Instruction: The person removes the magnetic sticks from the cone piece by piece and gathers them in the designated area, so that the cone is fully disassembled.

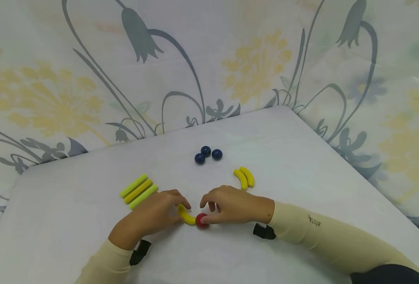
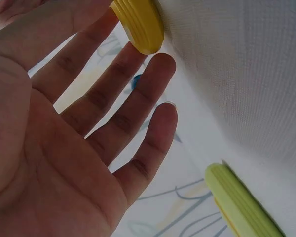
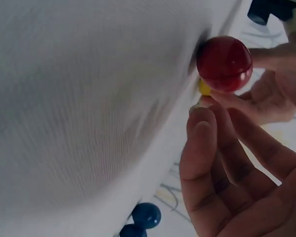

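Observation:
In the head view, a small yellow toy banana (image 1: 186,216) lies on the white table with one end against a shiny red ball (image 1: 200,223). My left hand (image 1: 158,211) holds the banana between thumb and index finger; the other fingers extend loosely in the left wrist view. My right hand (image 1: 235,205) rests its thumb on the ball, while its bent fingers stay apart from it in the right wrist view. Beside the left hand, two lime sticks (image 1: 134,185) flank a yellow stick (image 1: 138,191). Beyond the right hand lie two more toy bananas (image 1: 244,178).
Three dark blue balls (image 1: 205,151) sit close together farther back on the white table (image 1: 284,146). A flower-patterned cloth (image 1: 209,59) rises behind the table's far edge and along the right side. Dark bands (image 1: 264,231) show at both wrists.

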The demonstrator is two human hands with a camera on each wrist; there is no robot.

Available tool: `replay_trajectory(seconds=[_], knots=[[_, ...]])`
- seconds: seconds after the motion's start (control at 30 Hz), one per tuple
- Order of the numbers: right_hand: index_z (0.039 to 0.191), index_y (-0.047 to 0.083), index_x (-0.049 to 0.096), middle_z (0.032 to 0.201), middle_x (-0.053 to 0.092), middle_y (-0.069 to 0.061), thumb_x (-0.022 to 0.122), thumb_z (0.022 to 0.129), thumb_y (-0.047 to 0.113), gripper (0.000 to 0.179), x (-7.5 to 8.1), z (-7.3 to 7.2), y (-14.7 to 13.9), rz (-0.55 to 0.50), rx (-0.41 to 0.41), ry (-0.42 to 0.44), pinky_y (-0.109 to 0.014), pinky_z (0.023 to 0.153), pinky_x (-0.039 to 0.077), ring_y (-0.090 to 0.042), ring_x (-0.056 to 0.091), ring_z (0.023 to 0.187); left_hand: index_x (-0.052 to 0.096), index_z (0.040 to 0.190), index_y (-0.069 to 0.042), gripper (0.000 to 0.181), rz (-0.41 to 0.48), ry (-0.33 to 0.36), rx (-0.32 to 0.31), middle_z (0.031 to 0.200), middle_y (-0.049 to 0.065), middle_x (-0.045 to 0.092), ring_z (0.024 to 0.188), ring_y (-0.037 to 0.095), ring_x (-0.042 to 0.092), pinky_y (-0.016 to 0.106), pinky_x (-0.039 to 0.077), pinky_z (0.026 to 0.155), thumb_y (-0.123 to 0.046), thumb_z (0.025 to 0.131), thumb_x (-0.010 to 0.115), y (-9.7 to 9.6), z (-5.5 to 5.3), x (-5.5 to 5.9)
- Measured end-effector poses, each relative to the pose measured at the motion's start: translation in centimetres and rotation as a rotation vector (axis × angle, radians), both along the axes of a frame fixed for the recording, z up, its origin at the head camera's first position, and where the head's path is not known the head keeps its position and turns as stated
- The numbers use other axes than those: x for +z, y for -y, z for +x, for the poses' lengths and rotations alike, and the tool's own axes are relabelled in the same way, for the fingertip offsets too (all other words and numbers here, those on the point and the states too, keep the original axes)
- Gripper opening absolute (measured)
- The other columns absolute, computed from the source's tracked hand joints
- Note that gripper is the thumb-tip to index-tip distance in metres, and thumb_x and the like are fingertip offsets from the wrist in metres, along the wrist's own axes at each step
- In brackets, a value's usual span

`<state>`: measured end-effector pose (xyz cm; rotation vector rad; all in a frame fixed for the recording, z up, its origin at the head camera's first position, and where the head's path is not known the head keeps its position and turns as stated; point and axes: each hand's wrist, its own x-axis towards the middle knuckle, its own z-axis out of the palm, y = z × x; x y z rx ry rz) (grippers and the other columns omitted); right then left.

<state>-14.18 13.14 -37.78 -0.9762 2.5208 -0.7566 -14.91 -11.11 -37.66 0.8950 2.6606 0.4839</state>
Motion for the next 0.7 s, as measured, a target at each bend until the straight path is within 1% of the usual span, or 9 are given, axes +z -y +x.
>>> replay_trajectory(seconds=[0.13, 0.23, 0.33, 0.53, 0.7], knots=[[0.110, 0.013, 0.072, 0.079, 0.064, 0.009, 0.078, 0.087, 0.036, 0.033, -0.46, 0.22, 0.59, 0.022, 0.038, 0.038, -0.017, 0.067, 0.047, -0.002, 0.054, 0.070, 0.078, 0.099, -0.019, 0.020, 0.024, 0.042, -0.012, 0.100, -0.008, 0.068, 0.089, 0.010, 0.062, 0.032, 0.055, 0.086, -0.015, 0.081, 0.083, -0.16, 0.10, -0.20], [0.108, 0.012, 0.071, 0.078, 0.064, 0.010, 0.078, 0.088, 0.030, 0.028, -0.60, 0.23, 0.67, 0.030, 0.060, 0.054, -0.015, 0.070, 0.048, -0.002, 0.054, 0.071, 0.078, 0.095, -0.020, 0.017, 0.037, 0.071, -0.011, 0.097, -0.010, 0.066, 0.086, 0.008, 0.060, 0.029, 0.055, 0.082, -0.017, 0.080, 0.085, -0.32, 0.09, -0.35], [0.107, 0.012, 0.071, 0.077, 0.063, 0.011, 0.078, 0.088, 0.027, 0.025, -0.69, 0.16, 0.59, 0.036, 0.063, 0.069, -0.015, 0.070, 0.048, -0.001, 0.054, 0.070, 0.079, 0.092, -0.021, 0.015, 0.044, 0.095, -0.014, 0.095, -0.010, 0.065, 0.084, 0.007, 0.058, 0.027, 0.054, 0.080, -0.018, 0.079, 0.085, -0.42, 0.07, -0.52], [0.107, 0.013, 0.070, 0.074, 0.061, 0.012, 0.077, 0.089, 0.027, 0.024, -0.88, -0.14, 0.39, 0.039, 0.080, 0.092, -0.016, 0.069, 0.048, -0.001, 0.052, 0.067, 0.080, 0.092, -0.021, 0.014, 0.047, 0.105, -0.024, 0.093, -0.012, 0.062, 0.084, 0.007, 0.057, 0.025, 0.053, 0.080, -0.018, 0.080, 0.085, -0.45, 0.02, -0.60], [0.106, 0.013, 0.068, 0.072, 0.058, 0.011, 0.075, 0.091, 0.027, 0.022, -0.67, -0.27, 0.36, 0.052, 0.102, 0.104, -0.016, 0.066, 0.044, -0.001, 0.049, 0.065, 0.080, 0.092, -0.020, 0.013, 0.056, 0.107, -0.049, 0.091, -0.012, 0.063, 0.083, 0.006, 0.057, 0.025, 0.052, 0.078, -0.017, 0.080, 0.085, -0.38, -0.05, -0.43]])
